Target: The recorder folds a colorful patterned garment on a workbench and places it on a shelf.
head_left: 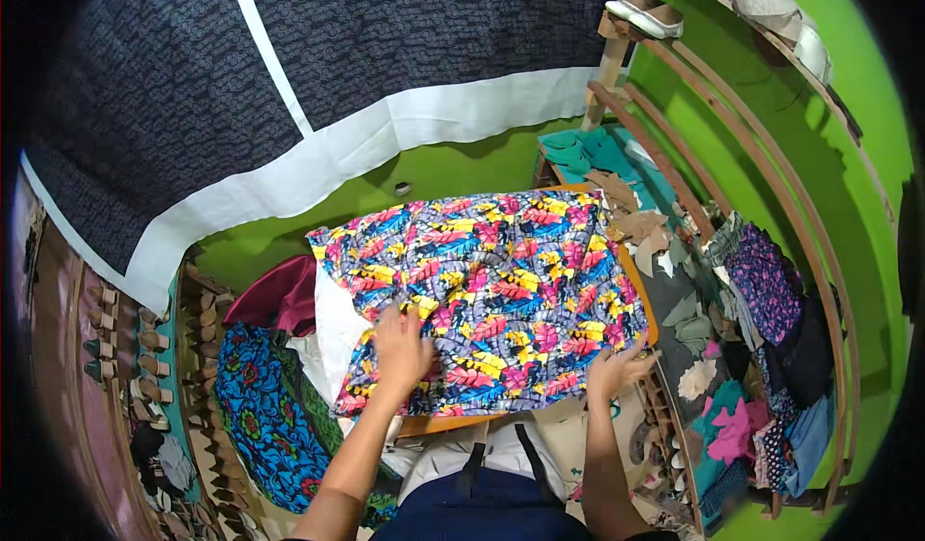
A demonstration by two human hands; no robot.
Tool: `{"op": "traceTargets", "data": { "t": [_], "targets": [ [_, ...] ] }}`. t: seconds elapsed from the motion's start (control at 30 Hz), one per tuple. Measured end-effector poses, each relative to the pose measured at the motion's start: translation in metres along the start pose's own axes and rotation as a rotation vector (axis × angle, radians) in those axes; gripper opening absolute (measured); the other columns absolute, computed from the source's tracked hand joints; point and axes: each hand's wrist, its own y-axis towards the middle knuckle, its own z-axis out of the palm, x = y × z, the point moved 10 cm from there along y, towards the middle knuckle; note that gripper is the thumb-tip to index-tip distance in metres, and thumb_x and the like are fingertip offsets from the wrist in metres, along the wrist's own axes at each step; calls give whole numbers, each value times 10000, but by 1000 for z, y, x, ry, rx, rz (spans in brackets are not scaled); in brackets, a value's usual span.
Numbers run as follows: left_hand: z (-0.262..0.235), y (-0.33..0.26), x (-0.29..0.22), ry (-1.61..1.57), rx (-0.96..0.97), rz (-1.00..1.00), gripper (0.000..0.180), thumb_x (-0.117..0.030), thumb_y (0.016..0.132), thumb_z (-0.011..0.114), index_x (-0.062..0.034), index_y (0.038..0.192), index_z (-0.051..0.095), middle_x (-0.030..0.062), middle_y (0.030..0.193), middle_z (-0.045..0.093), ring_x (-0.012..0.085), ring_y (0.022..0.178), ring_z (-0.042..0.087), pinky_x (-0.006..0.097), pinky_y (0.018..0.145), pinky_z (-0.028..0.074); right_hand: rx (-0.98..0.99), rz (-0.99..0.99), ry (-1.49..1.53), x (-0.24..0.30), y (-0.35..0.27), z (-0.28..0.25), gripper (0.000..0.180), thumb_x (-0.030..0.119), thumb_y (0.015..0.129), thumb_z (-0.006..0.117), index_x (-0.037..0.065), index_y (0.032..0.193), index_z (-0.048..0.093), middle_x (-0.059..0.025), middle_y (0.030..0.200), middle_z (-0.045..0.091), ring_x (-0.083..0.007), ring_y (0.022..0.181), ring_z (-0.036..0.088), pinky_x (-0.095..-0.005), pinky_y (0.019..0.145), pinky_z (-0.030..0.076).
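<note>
A large cloth with a bright leaf print in pink, yellow and blue (491,300) lies spread over a table, whose orange edge (644,295) shows at the right. My left hand (400,346) rests on the left part of the cloth, fingers stretched forward. Beside it a white sheet (337,324) shows from under the cloth's left border. At the near right corner my right hand (617,372) is open, its fingers apart and pointing right along the cloth's edge. Neither hand holds anything that I can see.
Left of the table hang a blue floral cloth (265,406) and a maroon cloth (279,295). Racks of shoe forms (152,363) stand further left. On the right, a shelf holds fabric scraps (727,425) below wooden rails (771,156). A dark curtain (414,30) covers the back.
</note>
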Motion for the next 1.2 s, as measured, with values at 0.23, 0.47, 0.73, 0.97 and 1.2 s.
{"op": "traceTargets", "data": {
  "t": [0.23,0.47,0.73,0.97,1.2],
  "targets": [
    [77,119,-132,-218,232,210,305,-258,800,538,-49,1021,544,174,988,556,331,850,560,423,714,458,272,-383,211,72,84,80,397,149,806,534,-7,1163,458,-205,1286,330,-379,1178,294,-493,939,289],
    [167,233,-196,-194,378,194,246,-290,825,487,-72,878,590,159,822,599,343,723,586,452,629,467,410,-280,656,102,172,171,250,75,838,484,-20,1065,528,-175,965,602,-283,901,585,-338,754,466],
    [274,322,-237,-64,587,213,312,-228,742,588,-74,1010,552,177,929,593,335,854,593,436,709,473,897,260,1025,113,200,305,384,137,777,616,-62,1088,508,-179,1114,544,-235,1000,536,-311,848,415],
    [318,332,-210,-65,504,382,351,-202,758,542,-88,1090,530,190,980,575,362,831,572,435,723,457,1161,437,1437,129,201,286,304,30,777,597,-43,1069,560,-59,974,603,-126,908,549,-252,811,421],
    [315,341,-198,-68,738,271,315,-218,815,450,-229,1109,563,102,943,627,289,896,585,432,778,439,915,627,1271,69,214,261,183,11,777,602,-36,955,605,-41,871,606,-91,773,546,-205,723,423]
  ]
}}
